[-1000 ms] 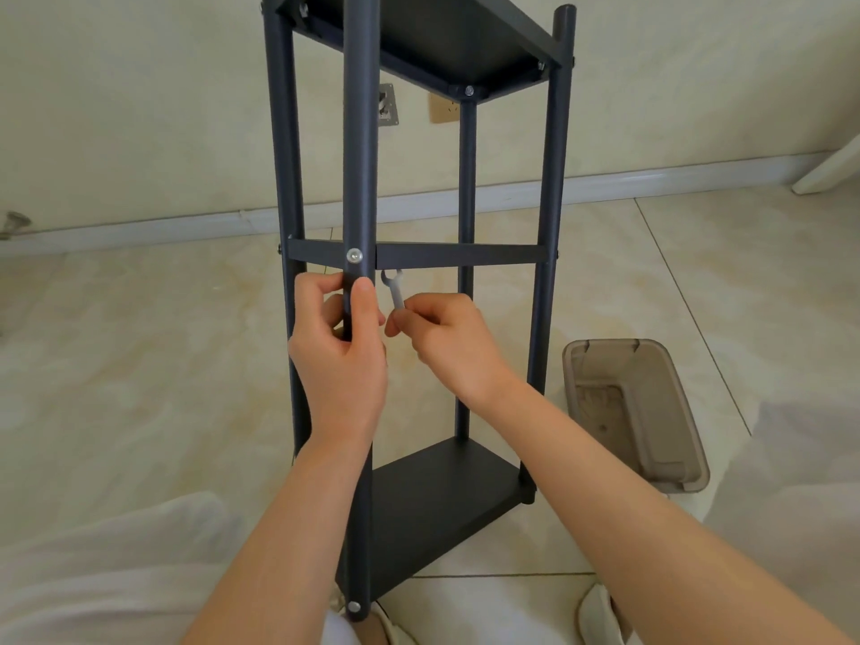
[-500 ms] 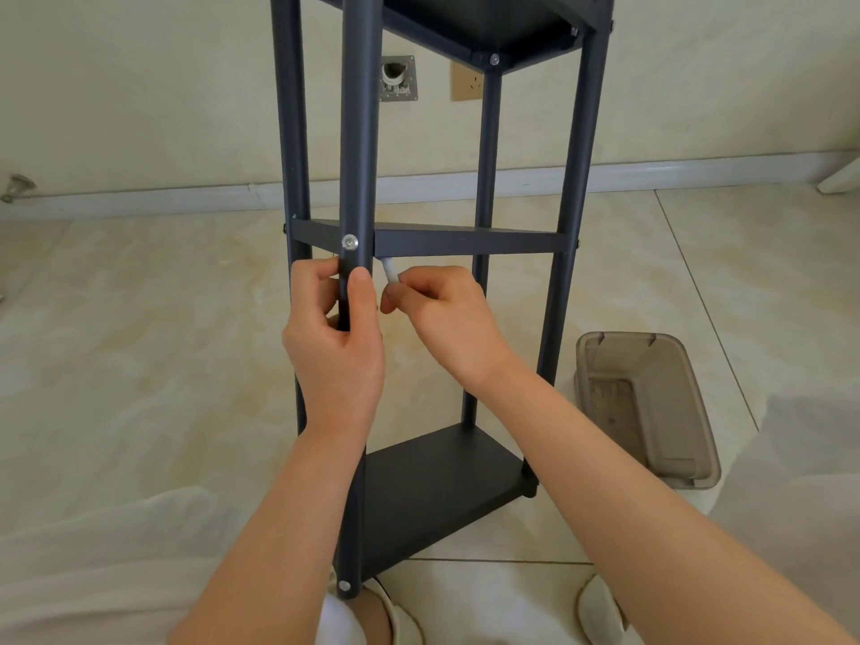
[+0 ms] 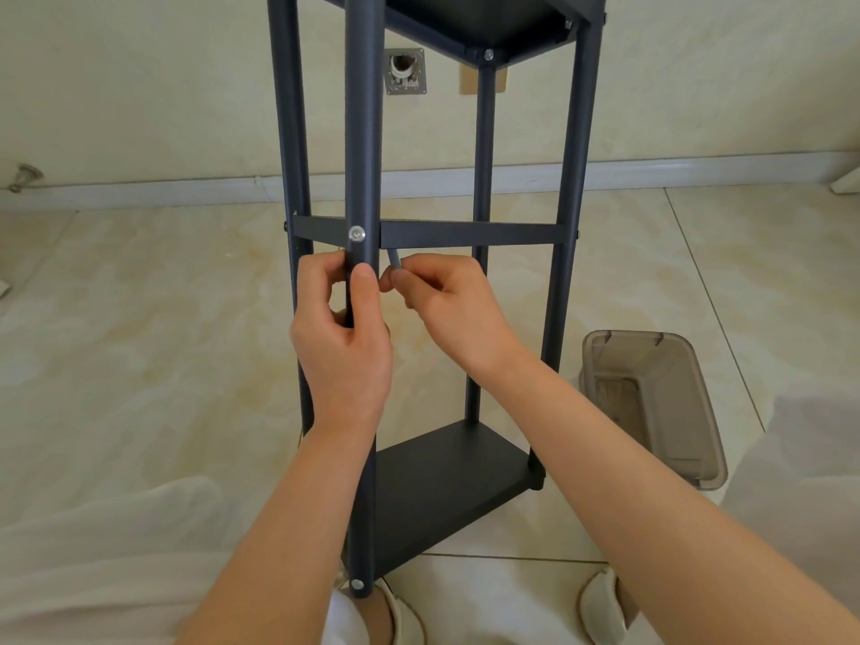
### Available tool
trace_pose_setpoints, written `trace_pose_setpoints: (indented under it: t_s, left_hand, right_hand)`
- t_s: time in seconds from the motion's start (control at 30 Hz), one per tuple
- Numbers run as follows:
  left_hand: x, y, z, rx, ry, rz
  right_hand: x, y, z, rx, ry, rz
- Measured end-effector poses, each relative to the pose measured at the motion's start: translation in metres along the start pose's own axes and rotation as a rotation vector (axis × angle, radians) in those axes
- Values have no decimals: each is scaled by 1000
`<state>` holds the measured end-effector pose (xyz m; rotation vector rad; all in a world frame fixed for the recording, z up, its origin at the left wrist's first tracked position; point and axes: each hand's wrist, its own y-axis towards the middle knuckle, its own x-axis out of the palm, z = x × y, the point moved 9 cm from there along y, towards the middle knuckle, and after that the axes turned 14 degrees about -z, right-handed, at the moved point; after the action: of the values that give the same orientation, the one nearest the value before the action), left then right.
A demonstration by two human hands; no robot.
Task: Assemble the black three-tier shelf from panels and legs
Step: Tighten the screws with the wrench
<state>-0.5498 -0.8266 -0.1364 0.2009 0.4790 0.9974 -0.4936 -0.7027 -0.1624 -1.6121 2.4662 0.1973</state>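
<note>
Standing to the right of the right hand (image 3: 446, 309), well apart, a clear plastic box (image 3: 651, 407) shows contents too blurred to tell. The left hand (image 3: 342, 346) grips the near leg (image 3: 365, 132) of the upright shelf (image 3: 446, 481), just under a bolt (image 3: 356, 233); the right hand pinches a grey wrench (image 3: 394, 259). Its head, visible 1 s ago, now is hidden behind the middle panel (image 3: 470, 233) above both hands.
</note>
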Motion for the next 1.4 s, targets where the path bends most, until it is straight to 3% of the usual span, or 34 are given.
trace_pose_setpoints:
  t_s: [0.27, 0.53, 0.83, 1.4]
  left_hand:
    - [-3, -2, -7, 7, 9, 3]
    - [-5, 1, -8, 21, 17, -12]
    - [-6, 2, -8, 21, 11, 1]
    - [-20, 3, -17, -5, -39, 18]
  right_hand:
    - [6, 3, 4, -9, 49, 14]
    - [18, 6, 13, -69, 102, 204]
    - [22, 16, 16, -94, 71, 254]
    - [27, 0, 15, 35, 42, 22]
